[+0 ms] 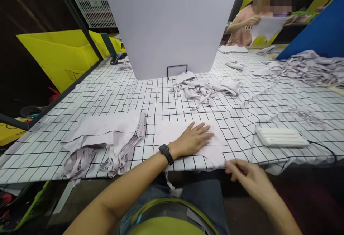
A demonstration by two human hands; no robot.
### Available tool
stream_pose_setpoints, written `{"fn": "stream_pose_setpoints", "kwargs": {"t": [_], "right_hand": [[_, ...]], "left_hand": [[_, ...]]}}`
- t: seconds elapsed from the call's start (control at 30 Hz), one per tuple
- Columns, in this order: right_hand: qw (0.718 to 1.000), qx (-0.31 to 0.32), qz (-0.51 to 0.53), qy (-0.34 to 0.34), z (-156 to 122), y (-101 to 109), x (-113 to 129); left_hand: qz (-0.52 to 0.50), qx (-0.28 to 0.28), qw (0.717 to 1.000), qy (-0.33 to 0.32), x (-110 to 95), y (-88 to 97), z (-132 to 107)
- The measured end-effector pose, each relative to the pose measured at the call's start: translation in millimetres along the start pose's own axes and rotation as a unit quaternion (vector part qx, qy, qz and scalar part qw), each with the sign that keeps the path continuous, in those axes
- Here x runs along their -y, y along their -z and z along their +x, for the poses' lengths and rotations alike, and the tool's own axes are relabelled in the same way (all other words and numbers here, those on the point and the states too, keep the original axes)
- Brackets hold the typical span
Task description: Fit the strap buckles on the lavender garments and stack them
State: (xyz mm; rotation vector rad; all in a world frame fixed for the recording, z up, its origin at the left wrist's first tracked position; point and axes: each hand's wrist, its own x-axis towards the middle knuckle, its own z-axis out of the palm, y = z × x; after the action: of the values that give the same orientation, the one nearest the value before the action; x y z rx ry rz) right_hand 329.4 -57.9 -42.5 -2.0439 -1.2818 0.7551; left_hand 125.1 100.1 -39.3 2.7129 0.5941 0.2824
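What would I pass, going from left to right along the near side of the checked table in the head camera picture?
Stack of pale cloth pieces → black watch → left hand → right hand → flat white device → black cord.

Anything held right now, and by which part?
The left hand grips nothing; it lies flat on a cloth. Whether the right hand pinches anything cannot be told.

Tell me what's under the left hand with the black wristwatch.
A flat, pale fabric piece lies under the left hand, on a white, black-gridded tablecloth. What that hand covers is hidden.
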Motion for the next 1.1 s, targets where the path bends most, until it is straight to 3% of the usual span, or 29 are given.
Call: {"fn": "stream_pose_setpoints", "kwargs": {"t": [0.07, 0.13, 0.33, 0.5, 0.67, 0.8, 0.93, 1.03, 1.1], "right_hand": [[0.996, 0.036, 0.073, -0.029, -22.1, -17.2, -7.3], [0.989, 0.014, 0.139, -0.044, -31.4, -35.6, -10.0], [0.973, 0.005, 0.231, -0.023, -29.0, -63.3, -8.1], [0.972, 0.020, 0.235, -0.010, -48.5, -53.7, -2.7], [0.980, 0.050, 0.190, -0.019, -101.6, -32.6, -6.1], [0.982, 0.070, 0.160, -0.070, -146.5, -21.5, -19.6], [0.971, 0.110, 0.171, -0.125, -173.5, -14.7, -29.5], [0.956, 0.078, 0.230, -0.162, -187.2, -10.0, -25.9], [0.949, 0.026, 0.262, -0.174, -195.0, -6.4, -18.6]], "left_hand": [[0.005, 0.031, 0.999, -0.009, -4.8, -1.8, 1.0], [0.006, 0.044, 0.999, -0.022, -10.7, -3.7, 4.5], [0.029, 0.067, 0.997, -0.039, -24.9, -14.0, 11.2], [0.057, 0.062, 0.996, -0.038, -25.4, -17.5, 8.8], [0.069, 0.048, 0.996, -0.043, -23.3, -19.1, 9.2], [0.074, 0.038, 0.996, -0.043, -22.6, -20.3, 9.4], [0.080, 0.047, 0.995, -0.040, -23.2, -18.8, 9.5], [0.083, 0.052, 0.995, -0.035, -23.2, -18.3, 9.4], [0.082, 0.050, 0.995, -0.036, -22.2, -19.2, 9.5]]}}
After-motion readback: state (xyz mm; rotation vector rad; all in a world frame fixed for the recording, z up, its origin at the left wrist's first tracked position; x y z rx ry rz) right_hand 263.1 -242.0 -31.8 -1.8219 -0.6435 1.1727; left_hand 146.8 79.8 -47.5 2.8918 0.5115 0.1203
